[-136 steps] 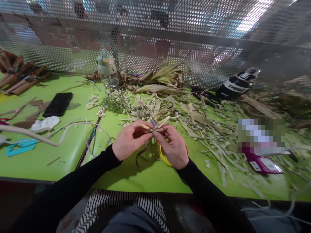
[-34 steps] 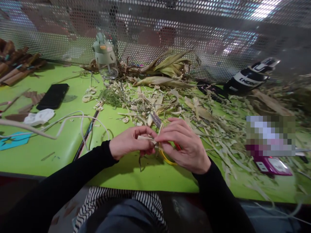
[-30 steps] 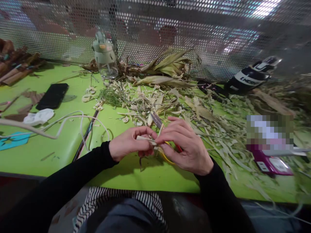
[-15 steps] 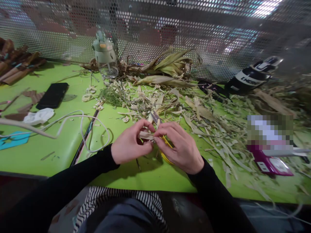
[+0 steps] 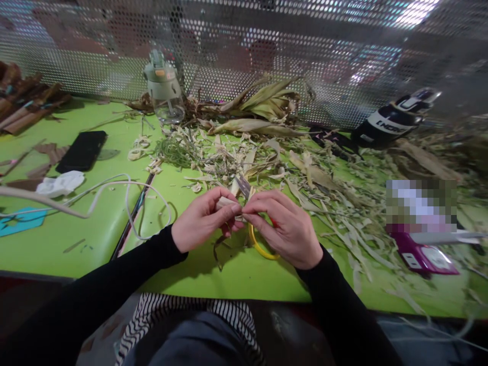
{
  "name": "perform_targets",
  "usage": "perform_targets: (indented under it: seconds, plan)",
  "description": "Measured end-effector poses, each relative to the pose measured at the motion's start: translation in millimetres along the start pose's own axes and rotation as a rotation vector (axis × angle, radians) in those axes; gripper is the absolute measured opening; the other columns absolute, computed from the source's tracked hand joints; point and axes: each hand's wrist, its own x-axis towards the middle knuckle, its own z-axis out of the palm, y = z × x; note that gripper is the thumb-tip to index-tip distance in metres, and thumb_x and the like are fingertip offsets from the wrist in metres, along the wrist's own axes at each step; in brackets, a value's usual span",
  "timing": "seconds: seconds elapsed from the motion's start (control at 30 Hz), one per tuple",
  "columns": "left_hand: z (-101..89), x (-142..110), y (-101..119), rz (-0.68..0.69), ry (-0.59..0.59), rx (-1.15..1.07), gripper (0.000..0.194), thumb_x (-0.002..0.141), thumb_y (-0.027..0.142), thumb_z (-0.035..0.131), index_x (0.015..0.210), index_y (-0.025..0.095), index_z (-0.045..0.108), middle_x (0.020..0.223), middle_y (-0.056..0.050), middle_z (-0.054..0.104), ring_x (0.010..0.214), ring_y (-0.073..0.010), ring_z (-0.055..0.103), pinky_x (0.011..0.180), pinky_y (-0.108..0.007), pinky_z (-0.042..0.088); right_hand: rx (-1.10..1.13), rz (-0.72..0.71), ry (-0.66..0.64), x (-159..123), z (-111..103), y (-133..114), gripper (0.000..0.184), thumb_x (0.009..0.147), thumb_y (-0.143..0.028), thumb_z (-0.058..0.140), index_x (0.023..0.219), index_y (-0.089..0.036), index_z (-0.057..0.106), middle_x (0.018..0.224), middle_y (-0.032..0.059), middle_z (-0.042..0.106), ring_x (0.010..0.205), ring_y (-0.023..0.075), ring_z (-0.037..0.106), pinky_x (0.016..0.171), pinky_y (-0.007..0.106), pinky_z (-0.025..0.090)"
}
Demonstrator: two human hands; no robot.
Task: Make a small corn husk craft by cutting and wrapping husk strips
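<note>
My left hand (image 5: 204, 219) is closed, with its thumb pressed over a pale folded strip of dried corn husk (image 5: 224, 203). Fingertips of my right hand (image 5: 284, 226) pinch together at the strip's right end, touching the left fingertips; the exact grip there is small and partly hidden. Under the right hand is a pair of scissors (image 5: 243, 186), its blades pointing away from me and a yellow handle loop (image 5: 263, 249) showing below the palm. I cannot tell whether the scissors rest on the table or hang from the fingers. A thin dark strip (image 5: 216, 253) dangles below the left hand.
Shredded husk (image 5: 229, 157) covers the middle and right of the green table (image 5: 171, 279). Behind stand whole husks (image 5: 270, 104), a clear bottle (image 5: 164, 89) and a leaning black bottle (image 5: 392, 122). Leftward are a phone (image 5: 82, 151), a white cable (image 5: 168, 203) and brown bundles (image 5: 26, 99).
My left thumb has moved up onto the husk strip, and the left hand has turned slightly. More of the yellow handle loop and the dark dangling strip now show.
</note>
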Motion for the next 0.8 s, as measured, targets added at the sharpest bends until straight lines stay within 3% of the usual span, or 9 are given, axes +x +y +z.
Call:
perform_targets:
  seconds: [0.2,0.37,0.53,0.8]
  plan:
    - [-1.8,0,0,0.071,0.008,0.073,0.020,0.075,0.014,0.062,0.088,0.015,0.047,0.074,0.001,0.060,0.062,-0.0067,0.057,0.055,-0.018,0.047,-0.023,0.015,0.011,0,-3,1,0.008,0.083,-0.015,0.059,0.086,-0.020,0.063,0.086,0.0041,0.063,0.081,0.0149,0.061,0.071,0.028,0.051]
    - [-5.5,0,-8,0.221,0.049,0.249,0.013,0.082,0.021,0.058,0.090,0.015,0.051,0.084,-0.003,0.061,0.071,-0.0087,0.056,0.058,-0.019,0.046,-0.034,0.003,0.005,1,-4,3,0.007,0.083,-0.015,0.059,0.086,-0.019,0.063,0.087,0.0047,0.061,0.080,0.0141,0.059,0.070,0.027,0.050]
    - [-6.6,1,-8,0.262,0.067,0.364,0.014,0.081,0.023,0.060,0.090,0.015,0.053,0.085,-0.003,0.060,0.077,-0.0108,0.058,0.066,-0.022,0.047,-0.004,0.006,-0.024,2,-3,4,0.006,0.083,-0.015,0.058,0.083,-0.019,0.063,0.085,0.0042,0.060,0.079,0.0144,0.059,0.069,0.028,0.050]
    - [-6.0,4,-13,0.272,0.066,0.257,0.017,0.080,0.024,0.061,0.093,0.017,0.052,0.084,-0.001,0.059,0.079,-0.0111,0.058,0.073,-0.025,0.047,0.043,0.076,0.032,1,3,3,0.008,0.084,-0.015,0.058,0.085,-0.020,0.064,0.084,0.0045,0.063,0.081,0.0161,0.060,0.071,0.030,0.051]
